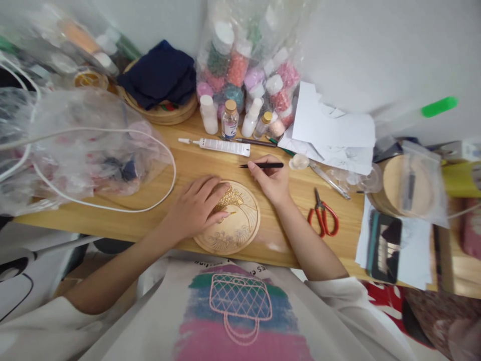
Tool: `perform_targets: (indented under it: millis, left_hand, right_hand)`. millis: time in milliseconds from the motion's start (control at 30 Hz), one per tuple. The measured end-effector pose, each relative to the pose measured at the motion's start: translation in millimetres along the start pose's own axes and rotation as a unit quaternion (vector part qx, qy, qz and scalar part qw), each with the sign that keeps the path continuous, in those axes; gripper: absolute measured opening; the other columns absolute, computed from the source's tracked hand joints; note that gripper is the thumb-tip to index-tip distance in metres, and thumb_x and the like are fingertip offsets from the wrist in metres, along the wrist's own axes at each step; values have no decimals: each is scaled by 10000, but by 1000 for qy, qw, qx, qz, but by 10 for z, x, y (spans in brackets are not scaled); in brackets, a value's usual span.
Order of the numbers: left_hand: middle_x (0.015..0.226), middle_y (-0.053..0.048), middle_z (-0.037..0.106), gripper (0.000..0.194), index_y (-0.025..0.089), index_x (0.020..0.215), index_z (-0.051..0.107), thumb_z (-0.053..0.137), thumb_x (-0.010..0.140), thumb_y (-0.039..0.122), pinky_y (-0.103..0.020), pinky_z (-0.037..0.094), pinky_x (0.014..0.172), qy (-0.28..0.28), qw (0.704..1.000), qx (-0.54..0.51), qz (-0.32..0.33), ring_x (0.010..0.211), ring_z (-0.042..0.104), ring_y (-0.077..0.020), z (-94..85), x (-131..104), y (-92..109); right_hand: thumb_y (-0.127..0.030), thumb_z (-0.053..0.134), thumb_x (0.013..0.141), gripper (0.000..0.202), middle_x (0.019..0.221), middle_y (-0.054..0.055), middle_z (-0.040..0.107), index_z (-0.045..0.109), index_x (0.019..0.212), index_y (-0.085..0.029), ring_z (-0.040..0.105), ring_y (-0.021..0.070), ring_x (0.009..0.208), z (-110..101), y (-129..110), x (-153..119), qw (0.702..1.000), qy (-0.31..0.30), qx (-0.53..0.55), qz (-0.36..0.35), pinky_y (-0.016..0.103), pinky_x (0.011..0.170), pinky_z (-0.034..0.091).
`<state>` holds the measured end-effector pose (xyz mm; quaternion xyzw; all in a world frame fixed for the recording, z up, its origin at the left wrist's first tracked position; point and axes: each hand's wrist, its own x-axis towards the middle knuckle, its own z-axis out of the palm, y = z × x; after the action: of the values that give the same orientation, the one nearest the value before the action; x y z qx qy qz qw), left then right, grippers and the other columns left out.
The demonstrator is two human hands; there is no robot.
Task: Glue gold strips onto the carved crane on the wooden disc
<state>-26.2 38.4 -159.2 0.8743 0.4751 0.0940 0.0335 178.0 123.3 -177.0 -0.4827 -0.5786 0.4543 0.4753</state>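
My left hand (197, 205) lies with its fingers spread over the left side of a round wooden disc (246, 220). The disc bears drawn wave lines and a gold scale-like pattern (231, 197), part of which my fingers cover. A small gold piece (228, 215) shows by the thumb tip; whether it is loose or fixed I cannot tell. To the right of the disc, my right hand (271, 180) is closed around black tweezers (266, 165), their thin tip pointing left above the tabletop. A white tube with a nozzle (224, 146) lies just beyond both hands.
Red-handled pliers (323, 218) lie right of my right forearm. Small bottles (230, 120) and a bag of coloured jars (248, 65) stand at the back. A white cable (175, 173) loops at the left. A phone (387, 245) rests on papers near the right edge.
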Motion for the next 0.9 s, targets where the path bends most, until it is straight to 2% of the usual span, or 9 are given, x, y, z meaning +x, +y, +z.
perform_targets:
  millis: [233, 467, 733, 900]
  left_hand:
    - [1351, -155, 547, 475, 205, 1346, 532, 519, 944, 457, -462, 444, 1010, -26, 1000, 8, -3, 1253, 496, -313, 1, -4, 6]
    - [1305, -185, 564, 471, 158, 1306, 575, 565, 924, 433, -476, 471, 976, 4, 1000, 11, 14, 1209, 525, -344, 17, -1, 17]
    - [1360, -182, 529, 474, 179, 1347, 539, 521, 945, 430, -494, 450, 1010, -16, 1000, -24, -4, 1256, 491, -336, 29, -8, 3]
    - [1340, -181, 555, 479, 134, 1333, 547, 471, 966, 432, -479, 443, 1033, -4, 999, -54, 0, 1255, 490, -319, 14, -8, -38]
  right_hand:
    - [-457, 726, 758, 277, 624, -19, 632, 662, 702, -193, 502, 86, 522, -5, 20, -3, 1000, -3, -14, 8, 243, 504, 404]
    - [-443, 738, 747, 270, 603, -28, 613, 664, 704, -187, 488, 73, 495, 2, 27, 3, 1000, 0, -3, 14, 229, 481, 391]
    - [-420, 762, 728, 249, 599, -27, 625, 671, 700, -190, 509, 77, 490, -4, 4, -12, 999, 16, -12, 25, 225, 466, 396]
    - [-390, 764, 739, 218, 592, -30, 619, 671, 692, -199, 508, 78, 483, -15, -22, -7, 1000, 15, -16, 17, 230, 472, 416]
